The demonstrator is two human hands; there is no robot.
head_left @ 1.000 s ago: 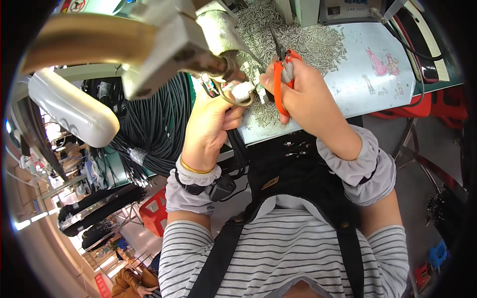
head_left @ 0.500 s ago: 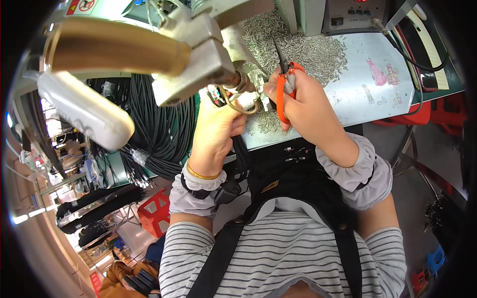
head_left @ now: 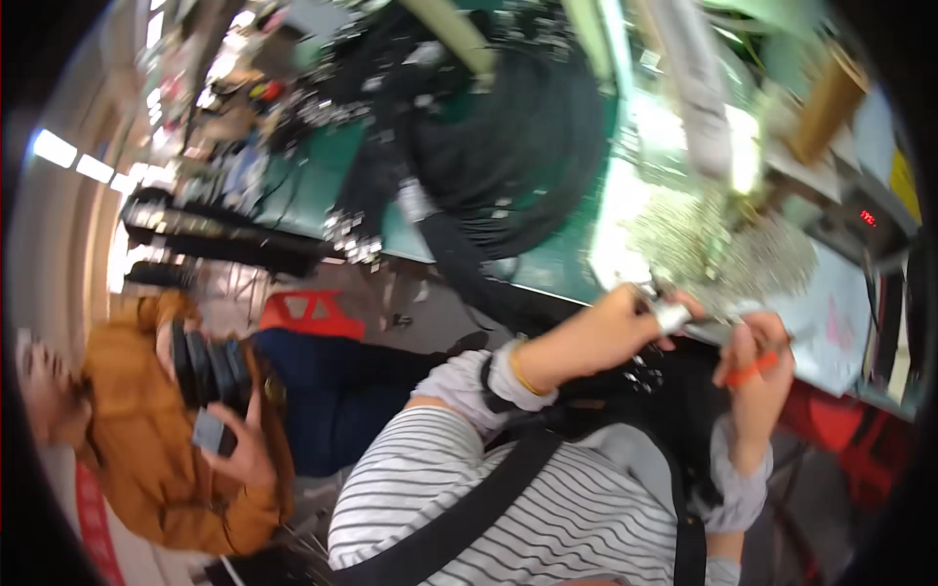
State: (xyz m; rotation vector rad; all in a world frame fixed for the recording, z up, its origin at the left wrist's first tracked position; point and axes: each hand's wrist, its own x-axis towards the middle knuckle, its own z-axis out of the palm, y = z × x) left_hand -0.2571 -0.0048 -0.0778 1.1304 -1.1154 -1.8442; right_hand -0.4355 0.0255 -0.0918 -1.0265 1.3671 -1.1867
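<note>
My left hand (head_left: 611, 332) is closed on a small white piece (head_left: 672, 317), too blurred to name, above the near edge of the workbench. To its right, my right hand (head_left: 757, 376) is wrapped around orange-handled pliers (head_left: 752, 369); motion smears their jaws. The two hands are close together, in front of a heap of small metal pins (head_left: 772, 259) on a pale board (head_left: 835, 293). A thick bundle of black cables (head_left: 528, 146) lies coiled on the green bench top to the left.
A machine with a red display (head_left: 865, 220) stands at the right, beyond the pins. A person in an orange-brown jacket (head_left: 147, 420) is at the left, holding dark objects. A red stool (head_left: 313, 313) sits under the bench edge.
The view has swung left, bringing the person in the jacket further into sight. Both my hands have come away from under the machine head toward me, still holding their things.
</note>
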